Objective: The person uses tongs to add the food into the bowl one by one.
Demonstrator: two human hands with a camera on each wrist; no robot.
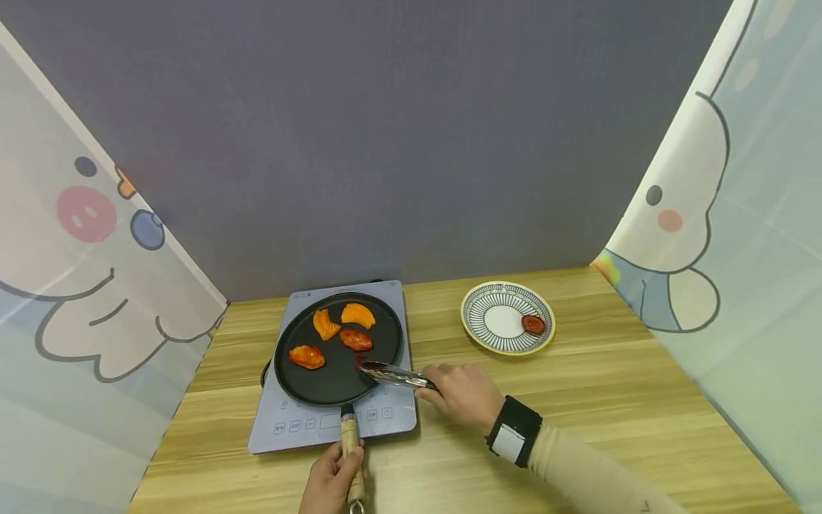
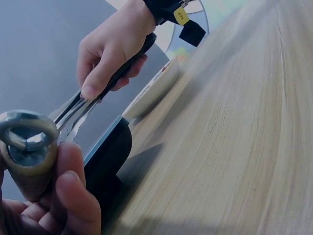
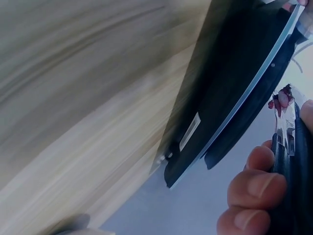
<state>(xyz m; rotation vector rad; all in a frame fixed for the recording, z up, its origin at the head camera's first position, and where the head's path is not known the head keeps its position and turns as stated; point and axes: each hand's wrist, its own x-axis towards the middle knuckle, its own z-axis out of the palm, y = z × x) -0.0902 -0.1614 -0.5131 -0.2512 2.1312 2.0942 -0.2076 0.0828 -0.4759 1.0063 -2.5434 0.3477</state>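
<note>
My left hand point(image 1: 329, 480) grips the wooden handle point(image 1: 350, 446) of a black frying pan point(image 1: 334, 385). My right hand point(image 1: 465, 394) holds metal tongs point(image 1: 398, 376) with dark grips, seen close up in the right wrist view. At the tongs' tips, over the pan's right side, is a small dark red piece point(image 1: 361, 360). In the pan lie two browned pieces like chicken wings point(image 1: 307, 357) and two orange crescent-shaped pieces point(image 1: 326, 325), one of each nearer the tongs. In the left wrist view the handle's metal ring point(image 2: 27, 128) shows up close.
The pan sits on a flat induction cooker point(image 1: 270, 428) with a row of touch keys along its front. To the right a patterned plate point(image 1: 501, 323) bears a dark red slice point(image 1: 533, 325). The wooden table point(image 1: 616, 378) ends at a grey back panel point(image 1: 411, 143) and cartoon-printed side panels.
</note>
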